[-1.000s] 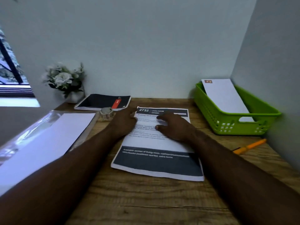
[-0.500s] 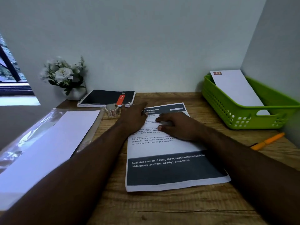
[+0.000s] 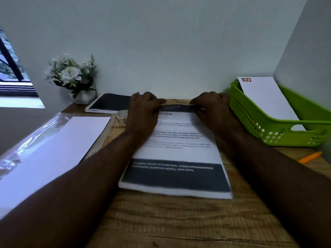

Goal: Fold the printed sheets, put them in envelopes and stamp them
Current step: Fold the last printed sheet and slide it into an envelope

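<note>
Two hands sit at the far edge of the printed sheet (image 3: 176, 151), which lies flat on the wooden worktop (image 3: 179, 221) between the clear-wrapped envelopes (image 3: 53, 145) and the green basket (image 3: 279, 126). The left hand (image 3: 143, 111) and right hand (image 3: 213, 110) each curl their fingers over a far corner and appear to be pinching it, though motion blur leaves the exact hold uncertain. A stamped envelope (image 3: 266, 99) leans in the basket already, so this sheet looks like a fresh one at its first fold. Uneven pull between the hands would bring the far edge down crooked, setting a skewed crease that may not fit the envelope. Sliding is another risk, since nothing pins the near edge. The stamp roll (image 3: 122, 116) lies just beside the left wrist and could be knocked.
</note>
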`<state>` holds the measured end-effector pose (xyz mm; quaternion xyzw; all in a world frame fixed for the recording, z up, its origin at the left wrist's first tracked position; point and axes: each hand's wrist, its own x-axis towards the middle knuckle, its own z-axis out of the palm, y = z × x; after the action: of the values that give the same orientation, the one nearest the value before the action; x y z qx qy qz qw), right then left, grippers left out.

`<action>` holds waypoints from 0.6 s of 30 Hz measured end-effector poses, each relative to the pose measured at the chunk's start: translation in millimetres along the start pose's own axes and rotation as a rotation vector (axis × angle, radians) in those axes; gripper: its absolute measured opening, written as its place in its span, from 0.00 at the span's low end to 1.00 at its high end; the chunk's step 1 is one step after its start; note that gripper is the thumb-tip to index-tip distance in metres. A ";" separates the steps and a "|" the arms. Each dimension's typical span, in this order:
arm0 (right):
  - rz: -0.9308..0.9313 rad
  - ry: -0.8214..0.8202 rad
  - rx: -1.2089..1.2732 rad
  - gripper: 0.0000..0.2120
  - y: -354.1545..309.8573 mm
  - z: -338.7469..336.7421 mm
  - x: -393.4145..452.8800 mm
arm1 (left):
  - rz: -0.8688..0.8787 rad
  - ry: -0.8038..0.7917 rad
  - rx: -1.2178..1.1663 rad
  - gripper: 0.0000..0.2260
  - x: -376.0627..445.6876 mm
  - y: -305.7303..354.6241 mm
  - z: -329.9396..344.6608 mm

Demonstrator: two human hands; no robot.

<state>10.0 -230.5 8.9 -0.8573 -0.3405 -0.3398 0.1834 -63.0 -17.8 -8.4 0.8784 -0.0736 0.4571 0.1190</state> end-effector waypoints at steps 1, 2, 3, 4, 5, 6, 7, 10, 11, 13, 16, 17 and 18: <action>-0.015 0.048 -0.005 0.06 -0.2 2.3 -1.0 | 0.025 0.035 0.002 0.11 1.0 2.5 -2.6; -0.033 0.071 -0.006 0.06 -1.7 3.7 -3.6 | 0.039 0.050 0.001 0.10 1.3 4.6 -5.0; -0.052 0.068 0.000 0.06 -3.8 4.6 -6.3 | 0.050 0.041 0.006 0.10 1.1 6.7 -8.4; -0.078 0.031 0.007 0.06 -4.1 5.0 -8.7 | 0.053 -0.007 0.011 0.10 -0.5 8.9 -11.7; -0.104 -0.045 0.020 0.07 -4.0 4.4 -10.4 | 0.035 -0.101 0.007 0.11 -2.5 10.6 -14.6; -0.125 -0.145 0.055 0.07 -2.3 4.2 -11.4 | -0.007 -0.235 -0.011 0.13 -4.6 13.7 -18.6; -0.139 -0.250 0.107 0.09 -1.7 3.2 -12.9 | -0.064 -0.372 -0.032 0.14 -7.3 17.6 -22.2; -0.089 -0.492 0.207 0.11 -3.1 5.8 -17.5 | -0.202 -0.620 -0.102 0.15 -12.5 26.1 -23.4; -0.074 -0.509 0.228 0.10 -3.4 7.3 -17.1 | -0.203 -0.637 -0.118 0.16 -12.6 28.3 -21.6; -0.063 -0.512 0.274 0.08 -4.4 8.1 -12.6 | -0.173 -0.651 -0.102 0.17 -11.4 29.3 -13.6; -0.080 -0.524 0.323 0.06 -8.0 12.9 -4.2 | -0.142 -0.664 -0.035 0.14 -9.9 23.5 3.5; -0.084 -0.523 0.304 0.08 -10.2 17.3 -2.6 | -0.146 -0.670 -0.017 0.15 -9.7 21.6 8.7; -0.083 -0.520 0.266 0.10 -12.4 22.6 -2.2 | -0.151 -0.675 -0.001 0.15 -9.6 20.1 13.4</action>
<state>10.5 -210.5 -7.5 -0.8694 -0.4523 -0.0683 0.1867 -62.7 -40.6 -20.8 0.9829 -0.0437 0.1304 0.1221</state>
